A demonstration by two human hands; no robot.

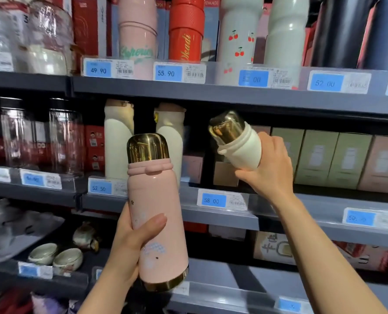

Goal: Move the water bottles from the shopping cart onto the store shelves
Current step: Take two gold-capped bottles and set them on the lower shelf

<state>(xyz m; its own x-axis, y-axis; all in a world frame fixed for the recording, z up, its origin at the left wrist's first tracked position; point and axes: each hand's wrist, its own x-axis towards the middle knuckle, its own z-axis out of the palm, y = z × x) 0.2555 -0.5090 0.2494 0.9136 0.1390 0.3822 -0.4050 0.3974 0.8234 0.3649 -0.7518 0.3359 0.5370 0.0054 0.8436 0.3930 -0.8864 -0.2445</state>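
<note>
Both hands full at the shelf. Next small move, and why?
Probably: the right hand tips its tilted white bottle with gold cap upright and sets it in the open gap of the grey middle shelf, above the 58.00 price tag. It is already at that level; the left hand holds the pink gold-capped bottle lower, upright.

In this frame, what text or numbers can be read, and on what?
"49.90": price tag, top shelf.
"55.90": price tag, top shelf.
"52.00": two price tags, top shelf right; the left one blurred.
"52.50": price tag, middle shelf.
"58.00": price tag, middle shelf.
Script on the red bottle and pink bottle: not surely readable.
Other tags, barcodes: blurred.
</note>
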